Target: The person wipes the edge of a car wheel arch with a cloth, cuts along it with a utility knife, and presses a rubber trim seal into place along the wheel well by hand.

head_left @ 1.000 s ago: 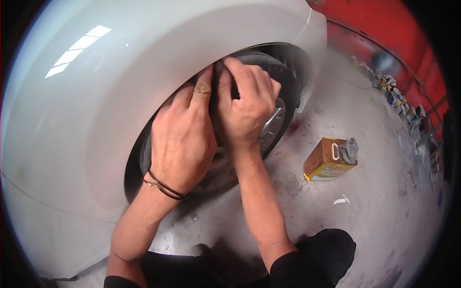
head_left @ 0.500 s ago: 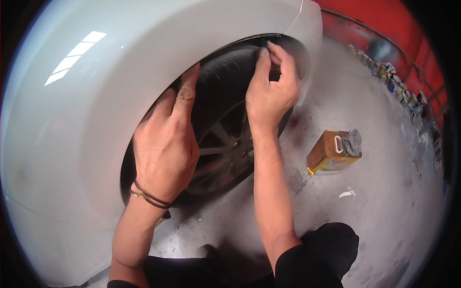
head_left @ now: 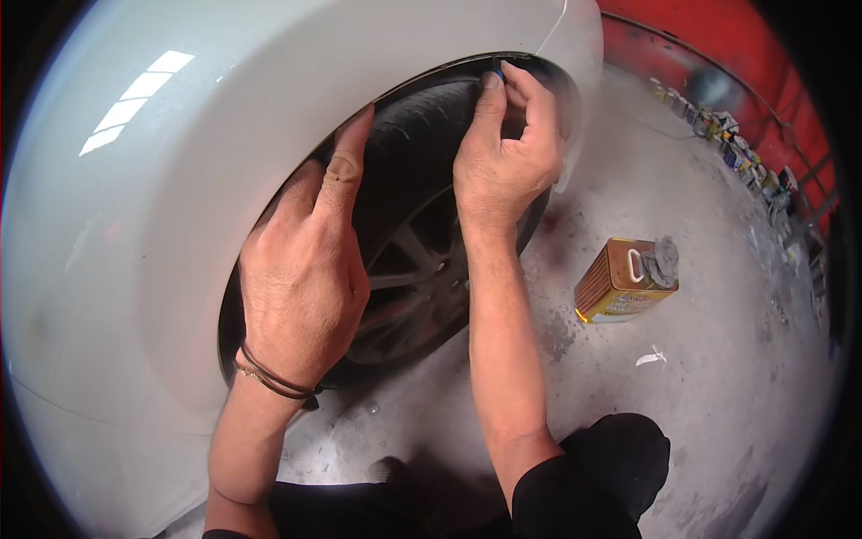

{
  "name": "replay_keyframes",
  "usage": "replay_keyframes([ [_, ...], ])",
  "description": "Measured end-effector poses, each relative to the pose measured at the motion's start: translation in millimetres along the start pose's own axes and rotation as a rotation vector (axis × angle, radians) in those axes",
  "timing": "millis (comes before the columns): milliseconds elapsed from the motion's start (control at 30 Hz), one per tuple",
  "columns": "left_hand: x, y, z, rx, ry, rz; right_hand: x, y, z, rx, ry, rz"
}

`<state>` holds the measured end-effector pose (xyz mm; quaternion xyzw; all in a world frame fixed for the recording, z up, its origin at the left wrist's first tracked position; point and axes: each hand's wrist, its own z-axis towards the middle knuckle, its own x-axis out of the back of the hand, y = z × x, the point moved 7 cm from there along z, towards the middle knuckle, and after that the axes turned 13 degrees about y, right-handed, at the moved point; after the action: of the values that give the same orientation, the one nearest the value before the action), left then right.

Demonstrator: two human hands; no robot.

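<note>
The pale, glossy car fender point(head_left: 193, 135) fills the left side, curving round a dark wheel arch. Inside the arch sits a black tyre point(head_left: 417, 126) with a multi-spoke wheel point(head_left: 422, 256). My left hand point(head_left: 301, 269) rests against the arch edge, index finger stretched upward along it; some fingertips are hidden behind the edge. At the top of the arch, my right hand point(head_left: 507, 153) pinches a small blue piece point(head_left: 497, 75) between thumb and fingers, close to the arch lip. Most of that piece is covered, so its kind cannot be made out.
A brown and yellow metal can point(head_left: 624, 280) with a grey rag point(head_left: 664, 262) on top stands on the grey floor point(head_left: 718, 386), right of the wheel. A white scrap point(head_left: 651, 357) lies near it. Several cans and bottles point(head_left: 741, 157) line the red wall point(head_left: 745, 36).
The view has shifted slightly. My right hand sits a little higher along the arch lip, still pinching the blue piece. My left hand keeps its place against the edge.
</note>
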<state>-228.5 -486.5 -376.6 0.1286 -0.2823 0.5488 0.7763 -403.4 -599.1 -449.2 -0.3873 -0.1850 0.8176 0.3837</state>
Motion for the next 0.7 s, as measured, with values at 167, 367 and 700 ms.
replay_keyframes([
  [167, 2, 1, 0, 0.008, -0.023, -0.008, -2, -10, -4, 0.051, 0.025, 0.006],
  [367, 2, 0, 1, 0.013, -0.020, -0.031, 0, -23, -8, 0.102, 0.020, 0.037],
  [700, 1, -1, 0, 0.019, -0.022, -0.043, -2, 0, 1, -0.049, 0.008, 0.013],
])
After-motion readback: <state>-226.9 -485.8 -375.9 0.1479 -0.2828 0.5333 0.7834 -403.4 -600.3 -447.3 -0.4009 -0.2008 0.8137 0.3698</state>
